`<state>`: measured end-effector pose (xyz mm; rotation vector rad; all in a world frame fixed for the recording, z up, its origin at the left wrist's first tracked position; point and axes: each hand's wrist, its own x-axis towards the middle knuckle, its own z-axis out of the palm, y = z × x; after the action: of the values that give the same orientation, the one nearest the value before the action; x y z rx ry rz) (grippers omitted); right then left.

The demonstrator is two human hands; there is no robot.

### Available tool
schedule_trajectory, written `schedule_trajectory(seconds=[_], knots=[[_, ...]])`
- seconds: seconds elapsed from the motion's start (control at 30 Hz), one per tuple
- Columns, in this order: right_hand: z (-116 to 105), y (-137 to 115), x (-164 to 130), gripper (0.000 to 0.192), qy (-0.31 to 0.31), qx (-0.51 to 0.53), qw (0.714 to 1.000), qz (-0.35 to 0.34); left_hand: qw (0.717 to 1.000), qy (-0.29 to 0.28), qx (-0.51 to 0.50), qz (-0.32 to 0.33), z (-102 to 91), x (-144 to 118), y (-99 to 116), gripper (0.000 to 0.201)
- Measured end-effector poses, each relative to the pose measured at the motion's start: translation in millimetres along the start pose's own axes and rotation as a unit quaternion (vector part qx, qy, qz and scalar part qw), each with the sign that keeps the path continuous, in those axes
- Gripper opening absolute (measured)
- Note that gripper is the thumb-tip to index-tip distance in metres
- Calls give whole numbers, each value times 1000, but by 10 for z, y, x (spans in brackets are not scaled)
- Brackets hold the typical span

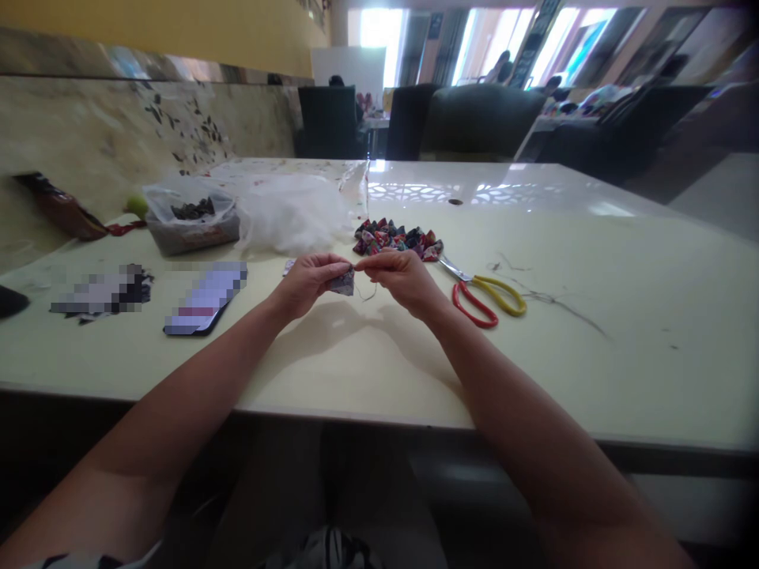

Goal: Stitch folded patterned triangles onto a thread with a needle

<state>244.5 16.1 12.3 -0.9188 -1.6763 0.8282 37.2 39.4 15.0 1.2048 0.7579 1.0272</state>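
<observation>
Glossy cream tabletop [652, 276]: left hand [305, 283] pinches small grey patterned cloth [344, 283]; right hand [404, 276] pinches at its edge, contents unclear; thin dark thread [366, 299], hanging slack, could tangle.

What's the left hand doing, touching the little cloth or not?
Touching: the head view shows the left hand pinching the small patterned cloth between thumb and fingers.

The head camera looks forward and down across the table [640, 348].

Phone [205, 299] on table [640, 284], dark chairs [483, 122] beyond.
</observation>
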Motion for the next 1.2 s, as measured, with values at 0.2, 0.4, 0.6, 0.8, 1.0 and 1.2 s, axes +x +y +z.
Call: schedule_trajectory(seconds=[0.2, 0.4, 0.6, 0.8, 1.0, 1.2], knots=[[3, -8, 1, 14, -10, 37, 999, 19, 1000, -22, -14, -8, -23, 7, -1, 28], [17, -34, -4, 8, -22, 36, 999, -2, 998, -53, -29, -35, -19, -3, -8, 29], [76, -27, -13, 15, -15, -15, 1000, -11, 998, -45, -1, -41, -4, -9, -49, 29], [102, 15, 1, 9, 1, 8, 1000, -7, 1000, -25, -5, 1, 36, -3, -99, 33], [186, 15, -44, 2, 22, -50, 998, -32, 999, -16, 31, 21, 80, -13, -110, 39], [192, -82, -67, 9, -4, -184, 981, -59, 991, -2, 108, 75, 146, -59, -126, 40]])
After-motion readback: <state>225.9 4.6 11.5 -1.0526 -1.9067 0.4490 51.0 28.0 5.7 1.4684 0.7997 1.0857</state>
